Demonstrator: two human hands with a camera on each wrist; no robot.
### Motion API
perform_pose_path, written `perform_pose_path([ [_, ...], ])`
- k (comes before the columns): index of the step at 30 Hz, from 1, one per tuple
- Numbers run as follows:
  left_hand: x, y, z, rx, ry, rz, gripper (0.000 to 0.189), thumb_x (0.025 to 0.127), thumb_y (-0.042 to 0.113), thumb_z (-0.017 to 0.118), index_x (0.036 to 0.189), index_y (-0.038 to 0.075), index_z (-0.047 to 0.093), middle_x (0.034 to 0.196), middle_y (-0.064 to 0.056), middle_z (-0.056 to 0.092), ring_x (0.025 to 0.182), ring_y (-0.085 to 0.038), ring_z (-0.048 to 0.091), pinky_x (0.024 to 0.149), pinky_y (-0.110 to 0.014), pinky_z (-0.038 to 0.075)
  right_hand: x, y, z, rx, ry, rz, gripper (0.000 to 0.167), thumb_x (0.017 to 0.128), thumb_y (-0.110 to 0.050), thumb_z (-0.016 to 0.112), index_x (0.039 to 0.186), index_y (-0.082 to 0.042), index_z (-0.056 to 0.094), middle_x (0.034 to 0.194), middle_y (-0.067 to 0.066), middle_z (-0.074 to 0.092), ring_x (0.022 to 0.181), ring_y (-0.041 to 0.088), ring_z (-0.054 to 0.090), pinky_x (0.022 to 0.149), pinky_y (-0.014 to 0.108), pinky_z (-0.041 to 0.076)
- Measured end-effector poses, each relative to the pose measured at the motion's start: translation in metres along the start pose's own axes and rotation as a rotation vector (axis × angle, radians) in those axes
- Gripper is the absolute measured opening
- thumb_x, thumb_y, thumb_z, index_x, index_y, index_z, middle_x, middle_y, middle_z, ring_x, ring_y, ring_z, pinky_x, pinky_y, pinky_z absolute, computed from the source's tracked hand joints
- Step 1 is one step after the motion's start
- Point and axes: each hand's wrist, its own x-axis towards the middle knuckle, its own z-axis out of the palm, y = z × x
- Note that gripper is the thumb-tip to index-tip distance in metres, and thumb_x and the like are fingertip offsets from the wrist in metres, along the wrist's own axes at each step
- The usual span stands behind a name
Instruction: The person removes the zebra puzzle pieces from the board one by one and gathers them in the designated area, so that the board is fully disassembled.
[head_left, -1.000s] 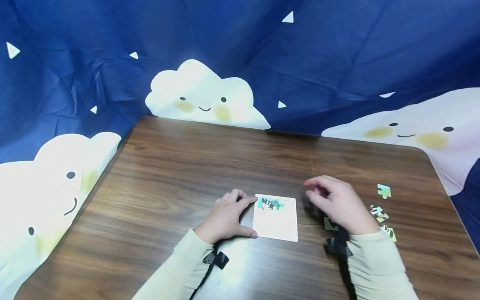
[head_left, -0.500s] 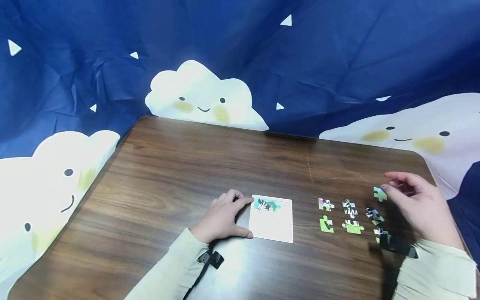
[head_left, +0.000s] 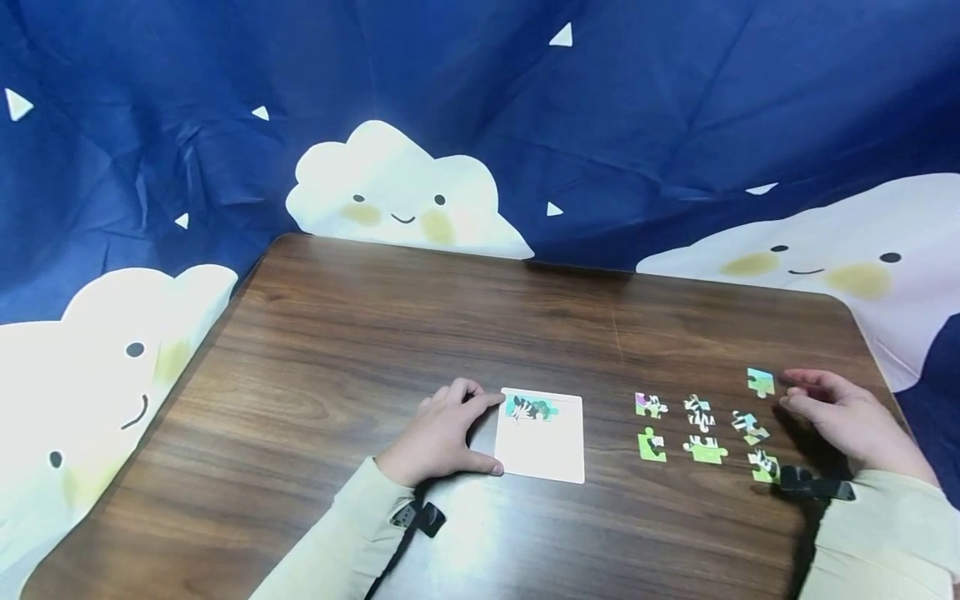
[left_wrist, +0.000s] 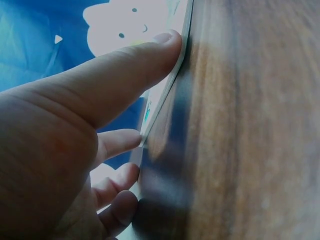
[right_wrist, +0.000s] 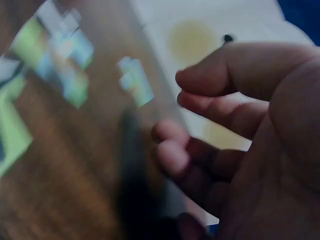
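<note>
The small blue-and-green jigsaw piece [head_left: 761, 382] lies toward the right edge of the brown wood-grain tabletop [head_left: 420, 308], just left of the nearer, loosely curled, unladen right hand [head_left: 851, 421], while the left hand [head_left: 441, 435], fingers spread, touches the square white board [head_left: 540, 450].

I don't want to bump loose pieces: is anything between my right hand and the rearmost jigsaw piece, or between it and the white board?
Nothing visible separates your right hand from the rearmost jigsaw piece. Toward the white board, other loose jigsaw pieces lie flat across the direct line.
</note>
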Motion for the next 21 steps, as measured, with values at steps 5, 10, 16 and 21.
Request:
perform_pose_path([
  [5,0.003,0.005,0.0,0.015,-0.007,0.015,0.095,0.068,0.058,0.086,0.15,0.027,0.048,0.126,0.003,0.046,0.106,-0.017,0.045,0.089,-0.041,0.038,0.001,0.004,0.0,-0.114,-0.024,-0.113,0.042,0.093,-0.006,0.064,0.128,0.012,0.051,0.09,0.006,0.056,0.074,-0.006,0.041,0.063,0.02,0.034],
  [10,0.005,0.005,0.0,0.016,-0.001,0.033,0.095,0.068,0.058,0.086,0.15,0.026,0.049,0.125,0.003,0.046,0.107,-0.018,0.044,0.09,-0.04,0.037,0.002,0.008,-0.001,-0.124,-0.035,-0.139,0.042,0.089,-0.003,0.066,0.126,0.009,0.05,0.084,0.002,0.049,0.071,0.0,0.04,0.062,0.022,0.031],
  [16,0.001,0.001,0.0,0.014,0.005,0.018,0.095,0.068,0.058,0.086,0.15,0.026,0.049,0.125,0.003,0.046,0.106,-0.018,0.044,0.088,-0.04,0.036,0.015,0.008,-0.004,-0.104,-0.091,-0.141,0.049,0.091,-0.004,0.063,0.132,0.012,0.043,0.082,0.001,0.048,0.069,0.001,0.043,0.061,0.023,0.033],
  [21,0.003,0.0,0.002,0.01,-0.002,0.0,0.095,0.068,0.058,0.086,0.15,0.027,0.048,0.126,0.003,0.046,0.108,-0.018,0.045,0.087,-0.039,0.036,0.023,0.009,-0.006,-0.19,-0.114,-0.126,0.037,0.094,-0.014,0.064,0.122,0.007,0.055,0.085,0.002,0.053,0.071,0.003,0.044,0.063,0.025,0.034],
])
